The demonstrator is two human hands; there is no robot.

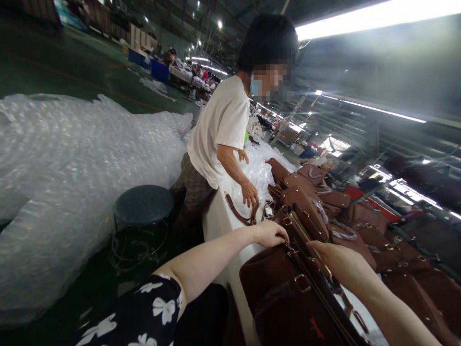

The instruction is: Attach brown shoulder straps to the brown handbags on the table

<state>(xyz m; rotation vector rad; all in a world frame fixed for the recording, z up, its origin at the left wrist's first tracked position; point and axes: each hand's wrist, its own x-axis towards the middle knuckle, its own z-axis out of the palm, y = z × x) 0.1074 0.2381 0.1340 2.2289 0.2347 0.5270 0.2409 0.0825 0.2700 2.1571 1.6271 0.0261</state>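
A dark brown handbag (273, 293) with gold buckles stands at the edge of the white table in front of me. My left hand (271, 234) is closed, its fingertips bent onto the metal fitting at the bag's top edge. Across the opening, my right hand (333, 257) grips the bag's other upper side, with some of its fingers hidden. A brown strap (237, 211) lies on the table just beyond my left hand. Close to that strap is a co-worker's hand (249, 193), its fingers pointing down.
Many brown handbags (378, 240) are piled on the right. The co-worker (219, 129) stands at the white table (214, 221), near clear plastic wrap (257, 166). A round stool (143, 204) and a large heap of bubble wrap (79, 178) are on the left.
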